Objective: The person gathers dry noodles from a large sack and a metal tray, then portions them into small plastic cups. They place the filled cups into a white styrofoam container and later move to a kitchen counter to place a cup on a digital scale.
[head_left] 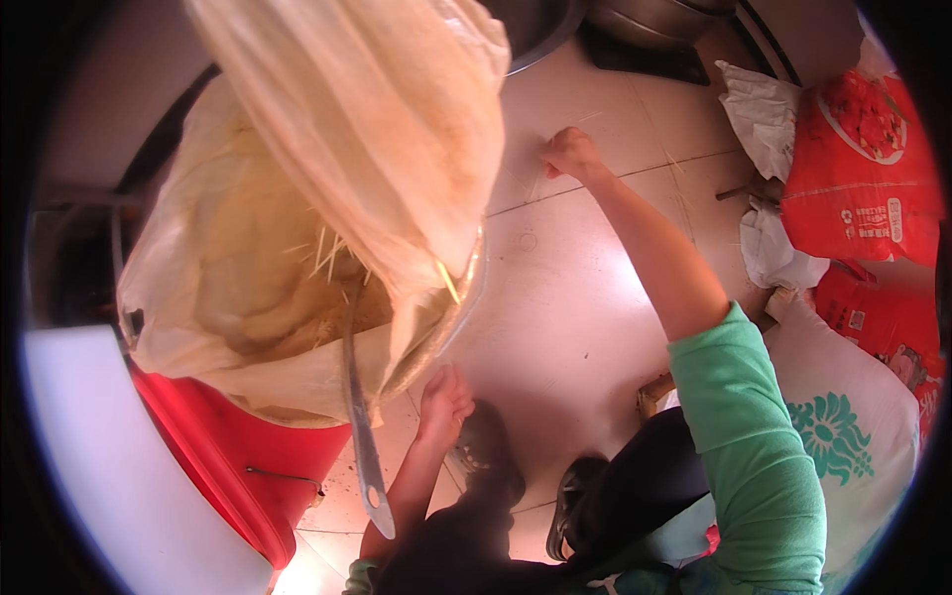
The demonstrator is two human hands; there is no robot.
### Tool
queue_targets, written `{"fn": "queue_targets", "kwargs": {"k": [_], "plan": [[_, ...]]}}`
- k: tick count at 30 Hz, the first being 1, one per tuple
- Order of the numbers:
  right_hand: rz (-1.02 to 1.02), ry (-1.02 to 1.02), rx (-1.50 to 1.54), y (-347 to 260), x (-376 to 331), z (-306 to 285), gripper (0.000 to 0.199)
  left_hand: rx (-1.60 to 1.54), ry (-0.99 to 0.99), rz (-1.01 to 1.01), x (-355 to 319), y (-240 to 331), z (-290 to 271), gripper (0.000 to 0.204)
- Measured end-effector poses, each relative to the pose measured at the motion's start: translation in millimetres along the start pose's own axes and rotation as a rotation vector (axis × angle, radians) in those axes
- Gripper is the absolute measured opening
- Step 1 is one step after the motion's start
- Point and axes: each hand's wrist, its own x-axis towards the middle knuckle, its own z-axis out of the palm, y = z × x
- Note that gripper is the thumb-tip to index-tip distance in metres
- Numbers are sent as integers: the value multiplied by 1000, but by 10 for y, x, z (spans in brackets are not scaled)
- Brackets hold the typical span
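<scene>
A pale yellow cloth (377, 119) lines and hangs over a round container whose rim (466, 307) shows at its right side. Thin straw-like strips (332, 253) stick out of the cloth's hollow above brown, crumbly stuff. Out of that hollow leans a long metal handle (359, 416) with a hole at its end. My left hand (446, 402) is closed just below the container's right edge; whether it touches it I cannot tell. Stretched out over the tiled floor, my right hand (572, 154) is curled into a fist, apart from the cloth. What either fist holds, if anything, is hidden.
A red bin (228, 456) stands under the container, beside a white surface (109, 466). Metal pots (654, 20) sit at the far side. Red bags (858, 188) and a white sack (843, 397) with a green flower line the right. My shoes (573, 501) rest on the floor.
</scene>
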Motion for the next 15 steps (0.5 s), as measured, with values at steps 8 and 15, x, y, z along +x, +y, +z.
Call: {"fn": "queue_targets", "kwargs": {"k": [8, 15], "plan": [[-199, 181, -248, -199, 273, 405, 25, 2, -4, 42, -258, 2, -226, 28], [-251, 3, -298, -449, 40, 660, 19, -31, 1, 39, -363, -1, -216, 22]]}}
